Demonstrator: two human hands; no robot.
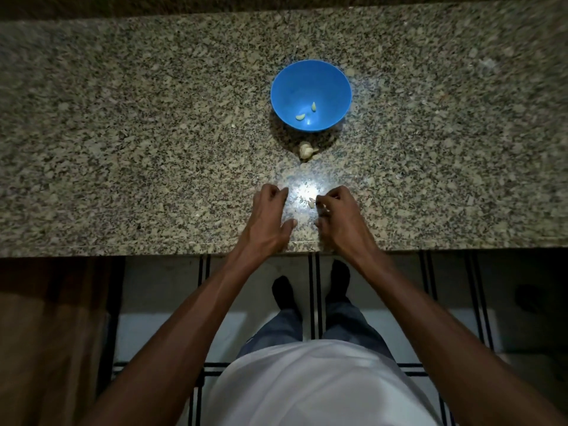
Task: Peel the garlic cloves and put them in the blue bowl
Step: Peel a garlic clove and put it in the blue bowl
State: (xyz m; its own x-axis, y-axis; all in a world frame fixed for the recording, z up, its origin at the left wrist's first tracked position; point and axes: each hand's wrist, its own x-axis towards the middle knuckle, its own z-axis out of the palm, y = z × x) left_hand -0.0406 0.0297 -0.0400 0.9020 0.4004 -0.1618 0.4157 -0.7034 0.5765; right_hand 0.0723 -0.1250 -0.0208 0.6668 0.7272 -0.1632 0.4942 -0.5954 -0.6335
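The blue bowl stands on the granite counter and holds three peeled cloves. Just in front of it lies the rest of the garlic head. Nearer me, a single garlic clove is at the fingertips of my right hand, whose fingers are curled around it. My left hand hovers a little to the left, fingers bent and apart, holding nothing. Small bits of skin lie in the bright spot of light between the hands.
The granite counter stretches wide to both sides; its front edge runs just under my wrists. Below it are a tiled floor with dark stripes, my legs and feet. A brown surface sits at the lower left.
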